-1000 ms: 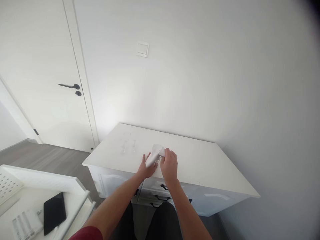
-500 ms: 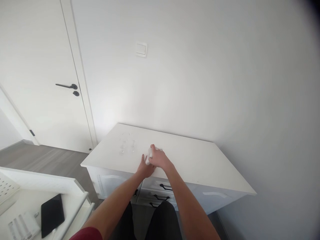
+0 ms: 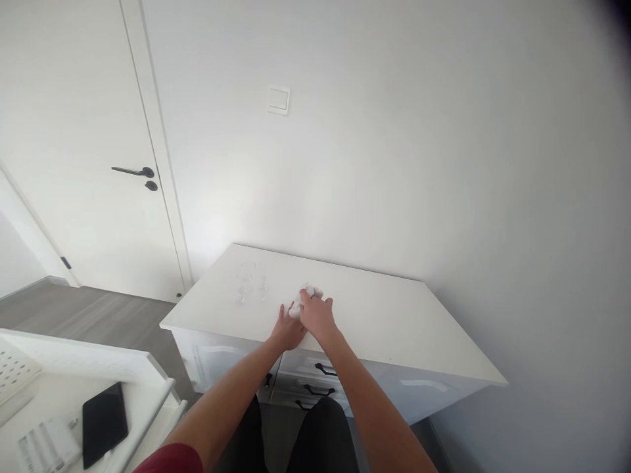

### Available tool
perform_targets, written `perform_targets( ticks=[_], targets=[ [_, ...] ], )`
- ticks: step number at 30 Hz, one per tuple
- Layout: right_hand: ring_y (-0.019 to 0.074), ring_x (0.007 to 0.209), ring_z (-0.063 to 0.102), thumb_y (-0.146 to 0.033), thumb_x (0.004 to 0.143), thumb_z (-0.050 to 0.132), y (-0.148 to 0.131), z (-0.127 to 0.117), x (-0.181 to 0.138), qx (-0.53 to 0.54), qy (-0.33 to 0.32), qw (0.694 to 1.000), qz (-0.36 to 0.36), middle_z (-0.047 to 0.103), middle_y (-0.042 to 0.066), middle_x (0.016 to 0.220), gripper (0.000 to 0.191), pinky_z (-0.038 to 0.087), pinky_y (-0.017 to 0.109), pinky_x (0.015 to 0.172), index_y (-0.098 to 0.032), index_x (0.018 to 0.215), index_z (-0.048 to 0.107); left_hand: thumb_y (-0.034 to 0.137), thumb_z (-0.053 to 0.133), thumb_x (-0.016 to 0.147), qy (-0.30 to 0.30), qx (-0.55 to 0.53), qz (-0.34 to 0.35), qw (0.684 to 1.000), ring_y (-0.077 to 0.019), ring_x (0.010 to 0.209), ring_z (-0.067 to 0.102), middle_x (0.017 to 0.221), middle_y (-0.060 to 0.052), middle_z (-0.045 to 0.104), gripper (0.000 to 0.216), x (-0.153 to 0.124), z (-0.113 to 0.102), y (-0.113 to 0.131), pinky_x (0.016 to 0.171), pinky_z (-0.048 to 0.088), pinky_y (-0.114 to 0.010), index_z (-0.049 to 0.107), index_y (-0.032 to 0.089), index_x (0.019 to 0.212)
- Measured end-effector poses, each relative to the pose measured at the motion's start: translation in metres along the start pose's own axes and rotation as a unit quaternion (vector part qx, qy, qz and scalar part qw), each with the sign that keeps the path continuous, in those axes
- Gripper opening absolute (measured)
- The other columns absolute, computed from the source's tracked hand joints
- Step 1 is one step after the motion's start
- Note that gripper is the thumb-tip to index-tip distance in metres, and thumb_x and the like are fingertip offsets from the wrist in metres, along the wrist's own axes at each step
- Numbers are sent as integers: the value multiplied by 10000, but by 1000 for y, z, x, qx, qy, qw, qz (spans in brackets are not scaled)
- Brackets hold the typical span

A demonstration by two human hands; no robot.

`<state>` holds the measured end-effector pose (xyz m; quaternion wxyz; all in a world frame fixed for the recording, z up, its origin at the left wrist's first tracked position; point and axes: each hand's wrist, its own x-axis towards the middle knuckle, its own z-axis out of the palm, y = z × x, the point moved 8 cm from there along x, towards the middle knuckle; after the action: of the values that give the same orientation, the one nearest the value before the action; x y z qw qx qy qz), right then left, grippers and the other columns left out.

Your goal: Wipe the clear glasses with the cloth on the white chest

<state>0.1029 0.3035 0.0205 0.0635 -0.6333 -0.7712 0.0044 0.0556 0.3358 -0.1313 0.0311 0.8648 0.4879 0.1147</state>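
Observation:
A crumpled white piece, like tissue or cloth [image 3: 309, 289], bunches up beneath and ahead of my right hand [image 3: 317, 314], whose fingers are closed on it. Close against it on the left is my left hand [image 3: 289, 330], low over the front edge of the white cabinet top [image 3: 374, 315]. Two of its fingers stick up apart; the others are partly hidden behind the white piece and my right hand. Left of both hands, several clear shiny spots, like water drops [image 3: 263, 287], lie on the cabinet top.
Black handles [image 3: 319, 391] mark the drawers under the cabinet top. At lower left, a white desk [image 3: 142, 401] carries a black tablet [image 3: 104, 424] and a white box-like item [image 3: 48, 447]. A white door [image 3: 89, 217] and a wall switch [image 3: 279, 100] are behind.
My right hand has shifted slightly down and right and turned a little, with more of the white piece showing ahead of it. My left hand stays almost in place.

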Motion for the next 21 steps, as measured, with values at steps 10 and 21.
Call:
perform_targets(
  ticks=[10, 21],
  targets=[
    [284, 1027, 650, -191, 956, 468, -1, 8, 6, 14, -75, 996, -40, 719, 99, 1040, 233, 401, 406, 849, -242, 1155, 577, 395, 338, 1024, -9, -2, 14, 1000, -389, 1539, 210, 1641, -22, 392, 593, -2, -7, 4, 1212, 72, -699, 246, 379, 1610],
    [264, 891, 674, -135, 905, 506, -9, 14, 1, -16, 16, 1000, -15, 719, 103, 940, 382, 387, 419, 867, -213, 1279, 513, 351, 398, 973, -52, 11, 6, 999, -397, 1543, 197, 1655, -91, 355, 694, -1, -2, 0, 1211, 32, -699, 197, 291, 1635]
  ],
)
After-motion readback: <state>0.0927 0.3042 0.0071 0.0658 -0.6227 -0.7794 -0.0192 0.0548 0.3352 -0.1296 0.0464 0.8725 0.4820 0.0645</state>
